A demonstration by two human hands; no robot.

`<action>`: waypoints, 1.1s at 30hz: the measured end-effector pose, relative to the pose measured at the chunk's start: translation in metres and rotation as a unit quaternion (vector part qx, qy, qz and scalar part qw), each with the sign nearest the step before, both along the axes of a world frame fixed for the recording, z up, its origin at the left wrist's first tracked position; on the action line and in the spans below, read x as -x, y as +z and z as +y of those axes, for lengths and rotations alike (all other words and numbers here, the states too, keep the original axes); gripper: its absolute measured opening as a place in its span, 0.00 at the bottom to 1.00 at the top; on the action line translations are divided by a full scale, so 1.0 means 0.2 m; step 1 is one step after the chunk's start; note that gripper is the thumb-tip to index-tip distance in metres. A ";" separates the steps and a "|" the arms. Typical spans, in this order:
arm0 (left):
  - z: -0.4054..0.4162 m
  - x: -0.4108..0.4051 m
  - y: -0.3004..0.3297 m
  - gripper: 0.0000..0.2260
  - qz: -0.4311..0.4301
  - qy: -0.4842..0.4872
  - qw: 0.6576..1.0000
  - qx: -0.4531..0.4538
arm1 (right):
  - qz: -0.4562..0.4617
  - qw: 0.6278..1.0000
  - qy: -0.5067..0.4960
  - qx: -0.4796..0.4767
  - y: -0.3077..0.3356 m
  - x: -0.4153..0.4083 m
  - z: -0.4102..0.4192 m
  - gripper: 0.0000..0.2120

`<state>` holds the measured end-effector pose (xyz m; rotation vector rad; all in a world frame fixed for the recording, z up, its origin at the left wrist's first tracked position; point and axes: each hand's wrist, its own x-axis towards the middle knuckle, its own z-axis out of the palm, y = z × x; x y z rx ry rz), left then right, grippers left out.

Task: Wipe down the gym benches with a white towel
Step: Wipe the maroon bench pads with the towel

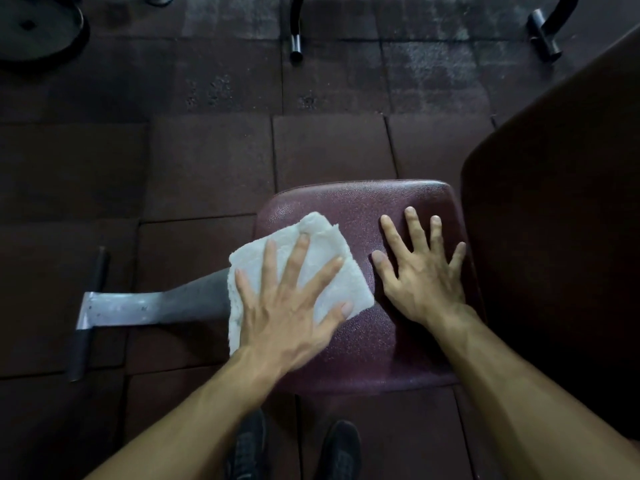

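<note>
While L hand (287,306) presses towel (304,268) w/ splayed fingers, R hand (422,271) lies flat, fingers spread, on bench seat (363,209).

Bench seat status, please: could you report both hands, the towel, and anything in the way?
Left hand flat on white towel, pressing it to the seat pad. Right hand spread, bare on the pad. Towel overhangs left edge. Nothing in the way.

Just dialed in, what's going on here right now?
A person is wiping a gym bench seat. The left hand presses a folded white towel flat on the seat's left edge, where part of the towel overhangs. The right hand lies spread and bare on the maroon pad beside it. The darker backrest rises at right.
</note>
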<state>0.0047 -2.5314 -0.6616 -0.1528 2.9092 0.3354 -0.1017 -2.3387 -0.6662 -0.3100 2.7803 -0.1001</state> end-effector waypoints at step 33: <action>0.31 -0.33 0.00 0.30 -0.008 0.046 0.999 -0.014 | 0.001 1.000 0.002 0.028 0.00 0.01 0.02 0.31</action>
